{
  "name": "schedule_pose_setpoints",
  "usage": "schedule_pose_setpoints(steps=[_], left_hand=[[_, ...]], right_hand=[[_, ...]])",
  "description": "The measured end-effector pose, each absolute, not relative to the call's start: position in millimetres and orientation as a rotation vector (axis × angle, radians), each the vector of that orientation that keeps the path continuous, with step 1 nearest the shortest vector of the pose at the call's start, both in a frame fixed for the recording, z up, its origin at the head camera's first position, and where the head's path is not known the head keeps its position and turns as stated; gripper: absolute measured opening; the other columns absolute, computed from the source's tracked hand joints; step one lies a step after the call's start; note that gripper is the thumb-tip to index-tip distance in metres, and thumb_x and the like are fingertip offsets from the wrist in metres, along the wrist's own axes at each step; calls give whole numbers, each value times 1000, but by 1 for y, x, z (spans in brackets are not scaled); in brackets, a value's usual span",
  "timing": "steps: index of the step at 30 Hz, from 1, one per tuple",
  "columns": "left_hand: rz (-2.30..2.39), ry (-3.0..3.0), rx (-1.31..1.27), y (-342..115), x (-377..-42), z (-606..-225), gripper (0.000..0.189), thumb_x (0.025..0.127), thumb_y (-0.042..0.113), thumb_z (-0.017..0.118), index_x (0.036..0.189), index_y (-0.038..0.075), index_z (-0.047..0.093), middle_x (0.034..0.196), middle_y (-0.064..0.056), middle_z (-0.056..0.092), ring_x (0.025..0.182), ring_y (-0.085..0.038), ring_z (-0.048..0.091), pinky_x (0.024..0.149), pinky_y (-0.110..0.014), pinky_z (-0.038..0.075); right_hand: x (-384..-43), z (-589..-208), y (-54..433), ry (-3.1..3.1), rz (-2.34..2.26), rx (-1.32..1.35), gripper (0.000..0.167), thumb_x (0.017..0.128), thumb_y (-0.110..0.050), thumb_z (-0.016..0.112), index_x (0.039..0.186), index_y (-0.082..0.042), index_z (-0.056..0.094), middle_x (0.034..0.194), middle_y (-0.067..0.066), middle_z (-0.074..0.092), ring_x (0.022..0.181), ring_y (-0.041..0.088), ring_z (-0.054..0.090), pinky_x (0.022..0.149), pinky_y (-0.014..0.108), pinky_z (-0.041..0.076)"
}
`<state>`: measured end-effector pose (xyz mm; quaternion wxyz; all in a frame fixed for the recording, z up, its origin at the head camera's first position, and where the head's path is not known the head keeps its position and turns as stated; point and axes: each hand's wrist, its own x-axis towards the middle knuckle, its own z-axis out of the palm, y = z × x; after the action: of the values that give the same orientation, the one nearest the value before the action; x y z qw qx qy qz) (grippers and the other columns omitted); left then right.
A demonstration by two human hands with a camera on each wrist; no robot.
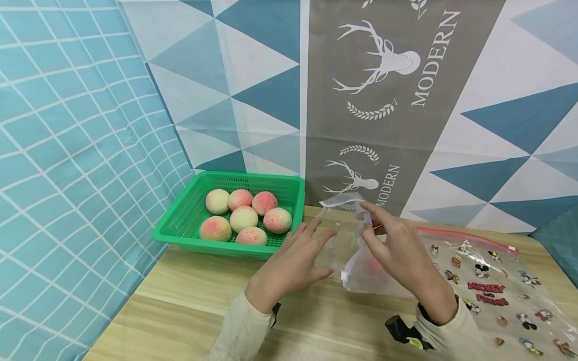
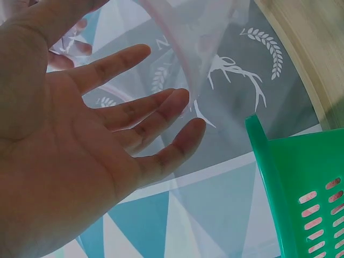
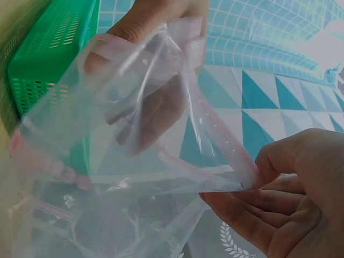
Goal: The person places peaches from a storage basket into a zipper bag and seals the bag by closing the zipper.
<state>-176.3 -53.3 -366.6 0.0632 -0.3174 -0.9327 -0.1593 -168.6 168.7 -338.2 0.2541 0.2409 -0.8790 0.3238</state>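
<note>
A clear zip bag (image 1: 370, 276) stands with its mouth spread apart in front of me. My right hand (image 1: 399, 248) pinches the bag's rim between thumb and fingers; the right wrist view shows this grip at a corner of the pinkish zip strip (image 3: 223, 131). Fingers spread and fairly straight, my left hand (image 1: 291, 263) is at the left side of the bag's mouth. In the left wrist view the left palm (image 2: 80, 156) holds nothing, and the film passes close by its fingertips. Through the film in the right wrist view, the left hand (image 3: 156, 115) shows partly blurred.
Left of the bag, a green plastic basket (image 1: 162, 235) holds several pink and cream peaches (image 1: 244, 219). A larger clear bag with cartoon prints and a red zip (image 1: 487, 271) lies flat on the wooden table (image 1: 180, 301) at right. Patterned sheets stand behind and at left.
</note>
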Motion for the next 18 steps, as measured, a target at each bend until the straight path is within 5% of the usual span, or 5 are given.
schedule_pose_setpoints(steps=[9,18], left_hand=[[-480,-2683,-1029,-51,-179,-367,65,88,35,76,144,17,50,151,-15,43,139,-30,42,109,-52,38],[-509,-2451,-1100,-49,-183,-364,42,90,20,75,128,8,62,129,-10,60,114,-25,59,97,-37,49]], right_hand=[[-169,-337,172,-2369,857,629,42,90,3,57,132,2,60,88,10,73,76,20,71,62,36,57],[-170,-338,173,-2369,873,609,41,92,1,56,133,1,59,89,10,73,77,22,71,67,41,58]])
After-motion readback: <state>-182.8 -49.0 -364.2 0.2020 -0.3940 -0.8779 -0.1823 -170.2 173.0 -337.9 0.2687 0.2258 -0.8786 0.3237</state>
